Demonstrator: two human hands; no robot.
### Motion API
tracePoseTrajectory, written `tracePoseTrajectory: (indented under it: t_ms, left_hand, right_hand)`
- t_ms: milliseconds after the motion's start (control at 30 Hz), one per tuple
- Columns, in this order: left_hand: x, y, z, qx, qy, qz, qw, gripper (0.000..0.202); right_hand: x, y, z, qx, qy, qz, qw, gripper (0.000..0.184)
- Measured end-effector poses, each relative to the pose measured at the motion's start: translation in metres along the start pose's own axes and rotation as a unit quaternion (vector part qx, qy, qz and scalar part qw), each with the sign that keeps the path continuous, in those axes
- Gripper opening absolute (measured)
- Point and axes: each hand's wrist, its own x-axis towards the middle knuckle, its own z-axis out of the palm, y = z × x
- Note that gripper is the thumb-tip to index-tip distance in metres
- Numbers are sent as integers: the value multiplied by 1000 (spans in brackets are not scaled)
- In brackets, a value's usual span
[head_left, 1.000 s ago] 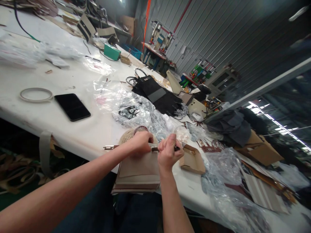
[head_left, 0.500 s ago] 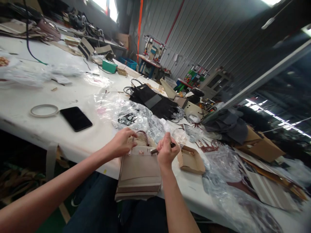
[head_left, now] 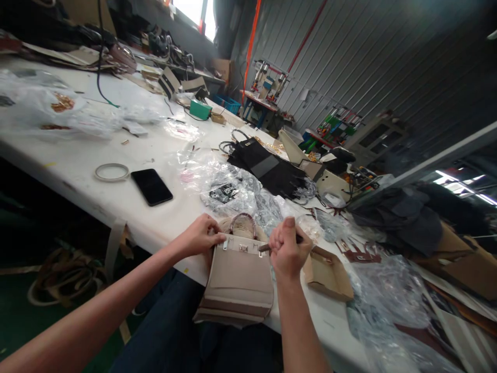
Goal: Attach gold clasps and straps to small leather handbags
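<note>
Clenching right hand (head_left: pixel 290 248): fingers are gripping a slim dark tool (head_left: pixel 264 248); its tip is pointing at the right-hand metal plate of the beige handbag (head_left: pixel 240 277), contact unclear.
Left hand (head_left: pixel 204 235): thumb and fingers are grasping the handbag's upper left corner.
Handbag: is resting at the edge of the table (head_left: pixel 155 223), its lower end extending over the person's legs.
Cardboard tray (head_left: pixel 330 290): is lying near the right hand.
Phone (head_left: pixel 151 186): is lying beside a ring (head_left: pixel 112 180).
</note>
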Motion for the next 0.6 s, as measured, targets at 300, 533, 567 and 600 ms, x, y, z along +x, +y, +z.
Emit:
tracePoseTrajectory:
  t_ms: [300, 533, 567, 600]
  left_hand:
    - [-4, -5, -2, -52, -28, -8, 998, 44]
    - [-5, -14, 3, -38, -5, 20, 999, 34]
    - [-6, -14, 5, -39, 3, 17, 999, 32]
    - [-7, -13, 7, -43, 9, 15, 999, 30]
  right_hand:
    - [-27, 14, 67, 65, -33, 53, 996, 68]
    - [-27, 21, 75, 8, -34, 64, 997, 68]
    - [-28, 22, 75, -14, -40, 59, 997, 67]
    - [-30, 22, 76, -37, -46, 51, 997, 66]
